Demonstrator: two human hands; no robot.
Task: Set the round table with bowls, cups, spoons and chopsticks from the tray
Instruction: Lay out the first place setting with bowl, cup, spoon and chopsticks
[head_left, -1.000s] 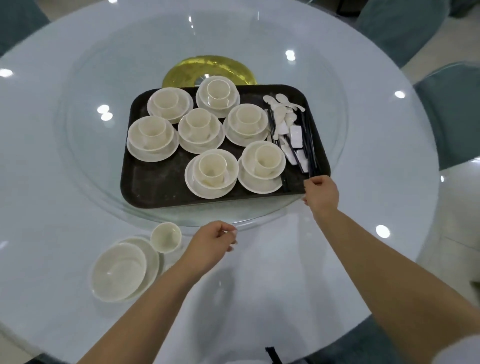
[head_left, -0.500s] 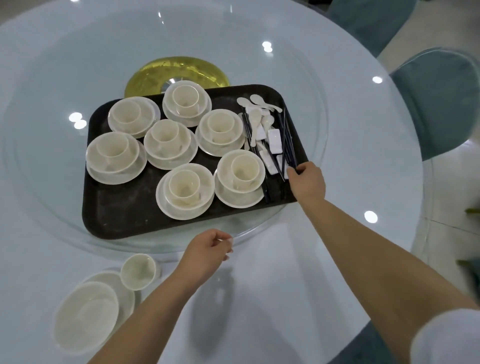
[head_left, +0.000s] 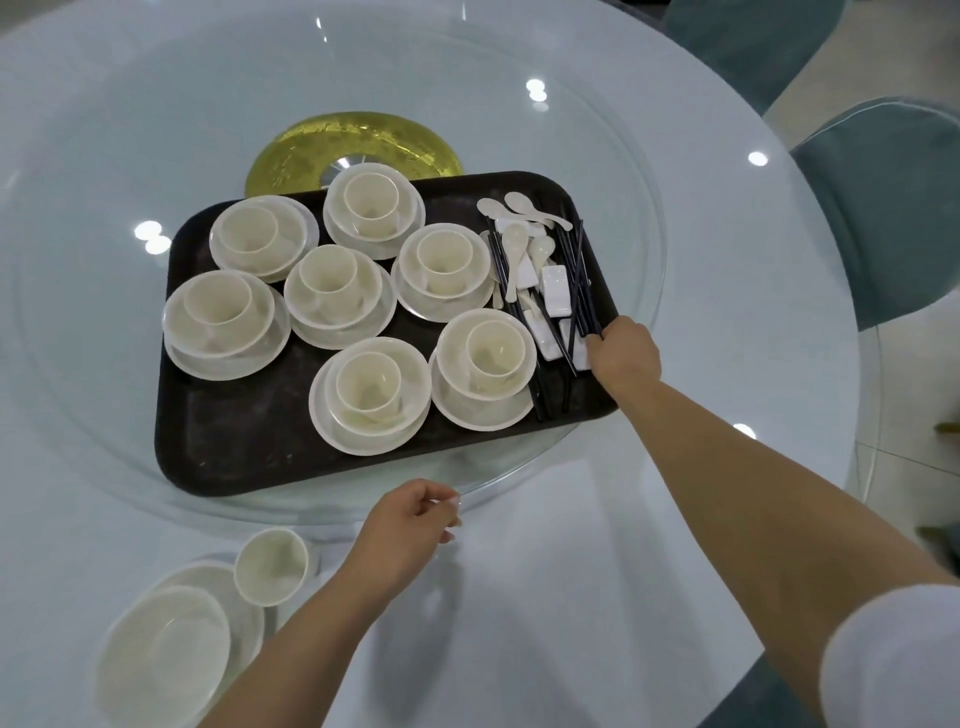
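chopsticks (head_left: 576, 291): dark bundle at the tray's right edge, fingers of the right hand (head_left: 623, 353) pinched round their near ends
spoons (head_left: 519, 244): white, piled just left of them
tray (head_left: 218, 447): dark, centre frame, seven cup-in-bowl stacks, bare patch lower left
left hand (head_left: 405, 535): loosely curled, empty, over the counter (head_left: 545, 597)
placed bowl (head_left: 166, 654) and cup (head_left: 270, 566): lower left
open room: lower centre

My right hand (head_left: 623, 351) reaches forward on an outstretched arm, knuckles up, fingers curled under and pinched closed. My left hand (head_left: 408, 525) hangs lower and nearer me, loosely curled, thumb and fingertips almost meeting, holding nothing.
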